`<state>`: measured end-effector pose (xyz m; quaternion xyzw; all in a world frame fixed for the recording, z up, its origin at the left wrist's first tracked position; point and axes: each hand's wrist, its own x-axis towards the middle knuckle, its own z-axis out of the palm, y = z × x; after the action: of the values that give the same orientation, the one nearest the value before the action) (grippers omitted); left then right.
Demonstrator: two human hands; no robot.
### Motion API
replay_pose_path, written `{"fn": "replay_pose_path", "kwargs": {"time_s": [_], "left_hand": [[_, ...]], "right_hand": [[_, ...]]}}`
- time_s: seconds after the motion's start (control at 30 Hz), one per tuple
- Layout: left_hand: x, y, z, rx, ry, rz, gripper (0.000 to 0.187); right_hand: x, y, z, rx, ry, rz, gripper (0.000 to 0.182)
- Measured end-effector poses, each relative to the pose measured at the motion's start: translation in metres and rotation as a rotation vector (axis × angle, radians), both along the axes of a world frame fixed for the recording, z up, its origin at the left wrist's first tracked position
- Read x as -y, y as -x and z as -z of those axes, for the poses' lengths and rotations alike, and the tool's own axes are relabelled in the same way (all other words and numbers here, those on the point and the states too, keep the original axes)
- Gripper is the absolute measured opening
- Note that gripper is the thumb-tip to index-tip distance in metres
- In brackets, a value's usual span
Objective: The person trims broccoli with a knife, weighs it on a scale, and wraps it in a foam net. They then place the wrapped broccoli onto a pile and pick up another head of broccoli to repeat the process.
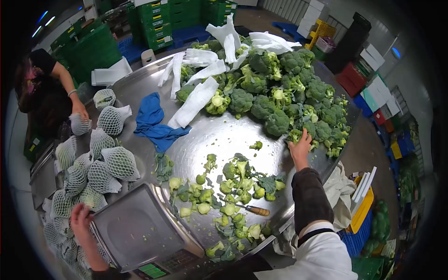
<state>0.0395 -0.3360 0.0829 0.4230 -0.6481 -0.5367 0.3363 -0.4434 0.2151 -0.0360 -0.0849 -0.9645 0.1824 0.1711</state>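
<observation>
My right hand (301, 148) reaches to the near edge of a big heap of broccoli (277, 122). Its thumb and fingers are apart, against or just beside a small broccoli head (295, 136); a firm grip does not show. My left hand (83, 225) is raised, fingers spread and holding nothing, between the steel weighing scale (135, 228) and a pile of broccoli heads in white foam nets (119, 163). Cut stems and leaves (235, 179) lie scattered on the steel table (219, 135). Among them rests a knife with a wooden handle (257, 210).
White foam nets (198, 100) lie over the heap's left side, near a blue cloth (156, 123). Across the table, at left, a co-worker's hand (80, 109) touches a netted head. Green crates (156, 23) stand behind. A blue crate (359, 235) is at my right.
</observation>
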Motion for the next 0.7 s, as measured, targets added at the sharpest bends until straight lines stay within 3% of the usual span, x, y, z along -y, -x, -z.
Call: {"fn": "replay_pose_path", "kwargs": {"time_s": [0.03,0.1,0.17,0.23,0.27,0.3,0.33,0.43,0.47,0.53,0.6,0.63,0.7], "left_hand": [[-0.033,0.016,-0.006,-0.004,-0.029,0.059,0.034],[-0.093,0.045,-0.013,0.011,-0.13,0.169,0.037],[-0.138,0.069,-0.011,-0.013,-0.248,0.397,0.043],[-0.177,0.097,-0.003,-0.056,-0.338,0.635,0.053],[-0.199,0.114,0.001,-0.089,-0.421,0.699,0.06],[-0.22,0.129,0.005,-0.122,-0.503,0.76,0.067],[-0.239,0.141,0.009,-0.168,-0.566,0.798,0.074],[-0.28,0.162,0.024,-0.335,-0.759,0.834,0.082],[-0.283,0.162,0.023,-0.314,-0.816,0.754,0.081],[-0.285,0.159,0.024,-0.29,-0.861,0.667,0.08],[-0.283,0.155,0.033,-0.168,-0.787,0.558,0.075],[-0.286,0.152,0.039,-0.17,-0.78,0.549,0.075],[-0.295,0.146,0.055,0.269,0.169,0.679,0.072]], "right_hand": [[-0.001,-0.004,0.004,0.006,0.009,-0.005,0.077],[-0.002,-0.019,0.005,-0.053,0.333,-0.069,0.074],[0.008,-0.045,0.016,-0.214,0.531,-0.353,0.072],[0.037,-0.097,-0.016,0.172,0.781,-0.443,0.079],[0.045,-0.116,-0.015,0.475,0.724,-0.495,0.086],[0.063,-0.141,-0.024,0.6,0.906,-0.671,0.083],[0.08,-0.162,-0.056,0.674,0.776,-0.898,0.081],[0.121,-0.205,-0.103,0.587,0.815,-1.394,0.084],[0.116,-0.201,-0.105,0.582,0.823,-1.388,0.084],[0.109,-0.179,-0.109,0.879,0.769,-1.456,0.078],[0.087,-0.14,-0.093,0.862,0.681,-1.174,0.072],[0.076,-0.113,-0.066,0.68,0.738,-1.0,0.066],[0.049,-0.049,-0.022,0.039,0.413,-0.844,0.069]]}}
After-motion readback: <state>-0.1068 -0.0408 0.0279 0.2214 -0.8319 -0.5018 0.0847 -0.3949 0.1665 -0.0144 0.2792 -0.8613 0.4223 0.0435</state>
